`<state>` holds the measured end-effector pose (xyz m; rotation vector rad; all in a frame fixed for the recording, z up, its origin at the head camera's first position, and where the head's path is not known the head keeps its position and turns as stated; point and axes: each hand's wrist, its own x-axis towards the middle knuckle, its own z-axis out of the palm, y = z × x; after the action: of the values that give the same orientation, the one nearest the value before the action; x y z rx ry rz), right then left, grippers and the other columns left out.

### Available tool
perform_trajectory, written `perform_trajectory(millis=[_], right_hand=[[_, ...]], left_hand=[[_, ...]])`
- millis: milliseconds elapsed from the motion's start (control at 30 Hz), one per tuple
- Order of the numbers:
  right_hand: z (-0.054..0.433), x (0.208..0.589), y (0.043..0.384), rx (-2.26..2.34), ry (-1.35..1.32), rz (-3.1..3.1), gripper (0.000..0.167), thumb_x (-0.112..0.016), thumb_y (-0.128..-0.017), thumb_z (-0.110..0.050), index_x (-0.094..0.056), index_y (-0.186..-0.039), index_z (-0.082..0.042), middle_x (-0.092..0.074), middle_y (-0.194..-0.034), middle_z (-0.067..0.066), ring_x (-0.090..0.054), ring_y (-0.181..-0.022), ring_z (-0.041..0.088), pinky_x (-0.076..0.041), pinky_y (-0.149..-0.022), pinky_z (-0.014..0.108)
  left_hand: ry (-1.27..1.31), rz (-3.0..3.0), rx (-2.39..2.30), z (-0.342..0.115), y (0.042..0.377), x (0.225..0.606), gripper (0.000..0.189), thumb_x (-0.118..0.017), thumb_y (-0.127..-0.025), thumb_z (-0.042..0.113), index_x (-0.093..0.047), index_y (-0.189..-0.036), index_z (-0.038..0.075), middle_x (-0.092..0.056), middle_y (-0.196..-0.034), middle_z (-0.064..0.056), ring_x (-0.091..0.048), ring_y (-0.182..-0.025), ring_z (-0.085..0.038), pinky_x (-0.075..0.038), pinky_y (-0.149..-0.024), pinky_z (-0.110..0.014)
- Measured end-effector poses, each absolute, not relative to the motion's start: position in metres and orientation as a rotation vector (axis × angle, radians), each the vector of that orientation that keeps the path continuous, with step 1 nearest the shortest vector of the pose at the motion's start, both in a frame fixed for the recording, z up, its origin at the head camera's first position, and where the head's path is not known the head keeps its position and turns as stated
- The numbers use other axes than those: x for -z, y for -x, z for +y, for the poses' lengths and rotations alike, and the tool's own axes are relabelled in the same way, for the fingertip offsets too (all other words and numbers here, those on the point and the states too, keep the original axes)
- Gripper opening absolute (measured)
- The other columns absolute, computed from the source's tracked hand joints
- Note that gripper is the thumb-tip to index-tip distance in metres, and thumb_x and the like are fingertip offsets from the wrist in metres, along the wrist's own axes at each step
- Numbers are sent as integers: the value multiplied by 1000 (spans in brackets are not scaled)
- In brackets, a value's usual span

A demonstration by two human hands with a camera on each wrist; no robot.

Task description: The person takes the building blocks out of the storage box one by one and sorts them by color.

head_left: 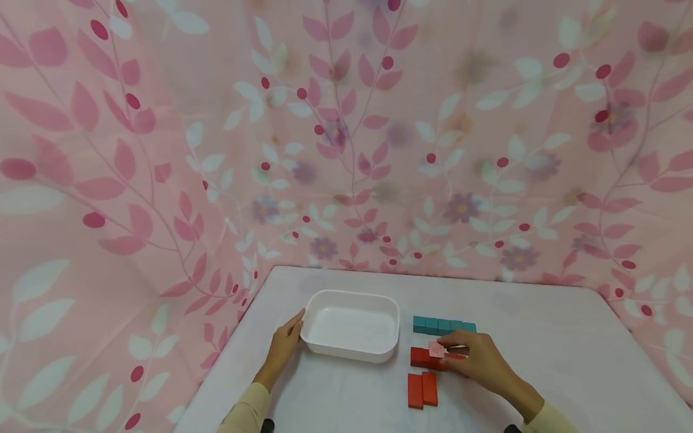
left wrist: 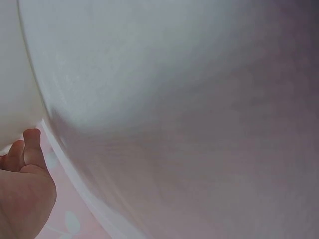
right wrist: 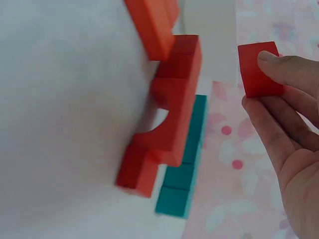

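Note:
My right hand (head_left: 476,361) pinches a small red block (right wrist: 251,69) between thumb and fingers, above a row of red blocks (head_left: 418,356). In the head view that held block looks pale pink on its lit face. An arch-shaped red block (right wrist: 179,124) stands within the row in the right wrist view. At the left, my left hand (head_left: 284,343) rests its fingers against the left side of a white tray (head_left: 352,355). Only part of that hand and the tray's wall (left wrist: 17,64) show in the left wrist view. The tray's visible inside holds nothing.
A row of teal blocks (head_left: 444,325) lies behind the red row. Nearer my body are two flat red blocks (head_left: 415,391), side by side. Everything stands on a white-covered table (head_left: 552,337), with pink floral curtains (head_left: 346,150) behind and at the sides.

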<state>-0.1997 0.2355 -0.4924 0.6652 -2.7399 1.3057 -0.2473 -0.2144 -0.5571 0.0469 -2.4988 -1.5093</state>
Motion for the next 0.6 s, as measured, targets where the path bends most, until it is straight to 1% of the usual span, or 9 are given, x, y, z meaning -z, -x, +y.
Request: perform_trajectory(millis=[133,267,333,400,600], right_hand=[[244,501,190,-1300,-607,-2818,33,-84,-77,-22,-75,-108,-14,-70,-101,-6,-67,-92,17,-60,-76,30],[247,511,182,-1337,-600,-2860,32,-83,-78,-25,-75,-108,-15,-70,-101,-4,-66,-89,14,-60,-74,28],[248,517,179,-1336,-585,-2877,31,-83,-78,-26,-75,-106,-16,-70,-101,-4,-66,-89,12,-60,-75,28],[249,522,177,-1342,-576,-2890,30,-84,-77,-26,-75,-105,-17,-71,-101,-4,-66,-89,11,-60,-75,29],[252,533,172,-1438,-585,-2900,30,-84,-75,-16,-74,-104,-12,-70,-100,0,-67,-88,16,-60,-73,29]], left_hand=[[-20,-2489,1495,-216,248,556,37,-52,-102,19,-56,-139,11,-55,-137,-12,-56,-117,-24,-52,-94,-39],[-20,-2485,1501,-216,247,553,38,-51,-103,20,-55,-139,9,-54,-138,-13,-55,-120,-26,-52,-94,-39],[-25,-2490,1513,-216,247,552,38,-51,-103,20,-55,-139,9,-53,-139,-13,-53,-124,-27,-51,-96,-39],[-24,-2493,1520,-215,247,553,38,-50,-103,20,-54,-140,9,-52,-140,-13,-51,-126,-28,-51,-96,-38],[-41,-2490,1551,-214,247,556,38,-51,-103,20,-54,-140,10,-51,-141,-13,-52,-125,-29,-52,-94,-36]])
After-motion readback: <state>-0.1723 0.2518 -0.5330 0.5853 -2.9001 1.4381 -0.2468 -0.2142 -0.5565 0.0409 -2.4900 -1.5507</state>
